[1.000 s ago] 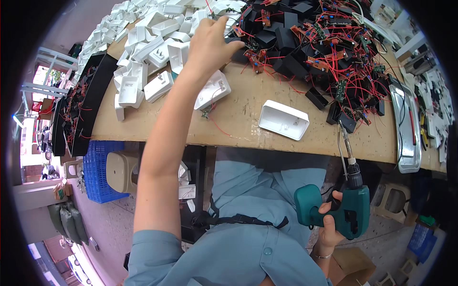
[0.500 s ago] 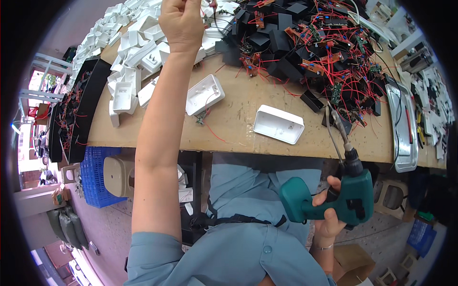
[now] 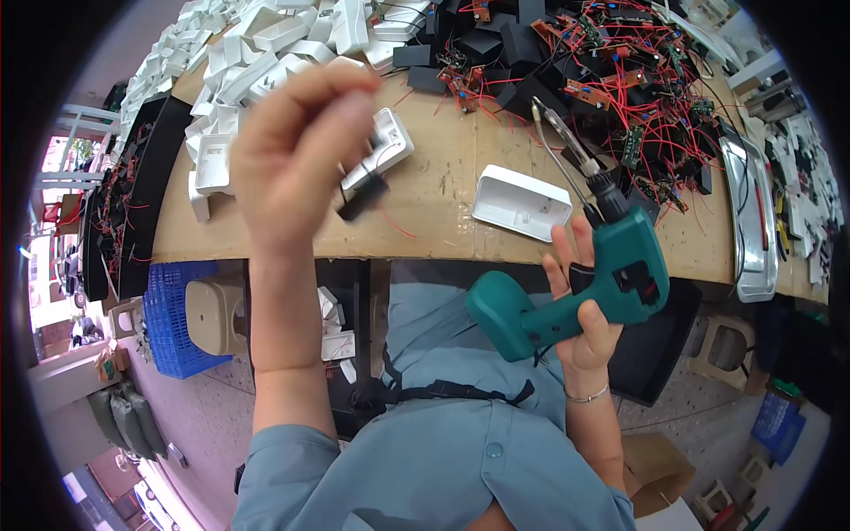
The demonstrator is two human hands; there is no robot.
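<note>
My left hand (image 3: 297, 150), blurred by motion, is over the left of the table with thumb and fingers pinched together. A small black block-like part (image 3: 363, 196), also blurred, hangs below the fingertips and seems held by them. It overlaps a white plastic casing (image 3: 395, 142) with a thin red wire by it. In my right hand (image 3: 586, 350) is a green soldering gun (image 3: 611, 248), its thumb against the handle and fingers partly spread. The gun's metal tip and thin feed tube point up and left, over the black parts. An open white casing (image 3: 522, 202) sits left of the tip.
White casings (image 3: 274, 35) are heaped at the far left. Black boxes and circuit boards with red wires (image 3: 611, 80) pile up at the far right. A metal tray (image 3: 757, 257) lies at the right edge, a black bin (image 3: 146, 203) at the left. Below are a blue crate (image 3: 173, 327) and stool (image 3: 212, 319).
My left hand has come back from the far heap toward me, with the black part now below its fingers. My right hand has raised the soldering gun up and left.
</note>
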